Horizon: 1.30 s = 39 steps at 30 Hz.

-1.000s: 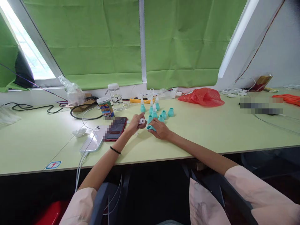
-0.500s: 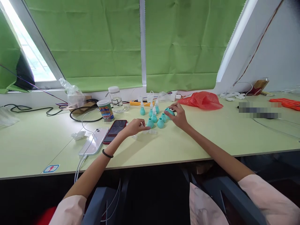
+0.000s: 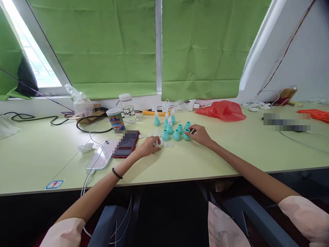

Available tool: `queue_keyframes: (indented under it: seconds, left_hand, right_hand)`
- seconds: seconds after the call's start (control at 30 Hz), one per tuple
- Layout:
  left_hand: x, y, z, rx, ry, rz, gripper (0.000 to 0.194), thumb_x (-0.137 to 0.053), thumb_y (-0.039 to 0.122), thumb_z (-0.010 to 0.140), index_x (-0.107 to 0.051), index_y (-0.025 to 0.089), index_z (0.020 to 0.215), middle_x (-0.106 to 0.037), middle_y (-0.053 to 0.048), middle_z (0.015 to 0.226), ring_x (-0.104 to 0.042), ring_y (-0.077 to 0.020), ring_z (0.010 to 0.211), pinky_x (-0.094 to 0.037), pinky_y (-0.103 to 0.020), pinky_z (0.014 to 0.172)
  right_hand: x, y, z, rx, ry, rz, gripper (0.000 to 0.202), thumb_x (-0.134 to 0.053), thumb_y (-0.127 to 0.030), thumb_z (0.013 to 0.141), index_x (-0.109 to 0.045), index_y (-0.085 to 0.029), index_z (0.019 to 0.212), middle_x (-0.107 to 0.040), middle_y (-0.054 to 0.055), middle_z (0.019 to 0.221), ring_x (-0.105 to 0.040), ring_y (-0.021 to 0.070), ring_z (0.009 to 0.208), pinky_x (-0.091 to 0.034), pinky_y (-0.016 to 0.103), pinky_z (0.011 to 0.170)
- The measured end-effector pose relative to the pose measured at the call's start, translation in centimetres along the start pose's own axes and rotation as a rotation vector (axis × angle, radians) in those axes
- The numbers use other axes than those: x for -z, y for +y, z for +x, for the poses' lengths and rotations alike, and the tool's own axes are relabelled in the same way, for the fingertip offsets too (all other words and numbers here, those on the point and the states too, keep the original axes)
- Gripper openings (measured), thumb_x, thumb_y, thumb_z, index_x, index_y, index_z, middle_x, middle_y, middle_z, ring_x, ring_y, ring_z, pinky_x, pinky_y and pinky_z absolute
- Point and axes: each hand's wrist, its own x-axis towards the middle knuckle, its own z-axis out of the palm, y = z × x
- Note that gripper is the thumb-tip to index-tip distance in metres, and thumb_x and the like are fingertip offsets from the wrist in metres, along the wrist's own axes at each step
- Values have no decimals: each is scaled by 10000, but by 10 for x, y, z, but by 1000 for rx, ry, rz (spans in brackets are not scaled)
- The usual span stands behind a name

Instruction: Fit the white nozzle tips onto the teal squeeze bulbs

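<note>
My right hand has thumb and fingers pinched on a teal squeeze bulb, which stands upright on the table with its mouth up. Several more open-mouthed teal bulbs stand just left of it. Behind these are others fitted with clear pointed tips, such as one teal bulb. To the left, my left hand curls its fingers on a small clear plastic piece, partly hidden by them. Beside those fingertips a clear cylindrical piece lies on the table.
Left of my left hand lie a dark-screened phone and a white phone with a cable. Behind them stand a printed tub and a clear jar. A red plastic bag lies at the back right.
My right hand has lowered the tilted teal bulb, which now stands upright nearer the front of the group. My left hand has drawn slightly back, its fingers curling round a clear piece.
</note>
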Motion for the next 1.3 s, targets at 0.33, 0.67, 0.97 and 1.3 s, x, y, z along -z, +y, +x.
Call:
queue_keyframes:
  seconds: [0.33,0.67,0.97,1.3]
  left_hand:
    - [-14,-5,4,-50,183,15,308,-538,222,651,-474,188,950,-495,-34,914,-527,-115,654,-432,-255,618]
    - [-15,1,-4,-100,289,258,297,-472,312,722,-458,207,999,-475,-57,976,-495,-194,867,-433,-307,687]
    - [-19,12,-10,-18,415,383,470,-452,394,722,-378,194,1141,-304,-126,1217,-254,-310,1109,-257,-506,874]
    - [-34,-3,-7,196,152,250,556,-306,496,772,-206,215,1241,-167,-176,1315,-150,-354,1196,-201,-604,835]
  right_hand:
    - [6,-19,9,-59,110,-260,321,-534,-430,650,-584,-192,859,-617,43,758,-557,219,723,-406,319,613]
    - [-22,-48,100,-40,-83,84,1070,-675,-499,455,-85,-194,1294,-177,170,1313,-179,340,1198,-247,513,889]
    - [-64,-46,127,-435,-109,89,1215,-703,-460,392,26,-94,1291,-313,247,1235,-299,356,1141,-273,495,871]
    - [-79,-41,125,-458,-202,-57,461,-525,-400,645,-485,-148,1029,-550,141,1017,-542,273,882,-440,357,653]
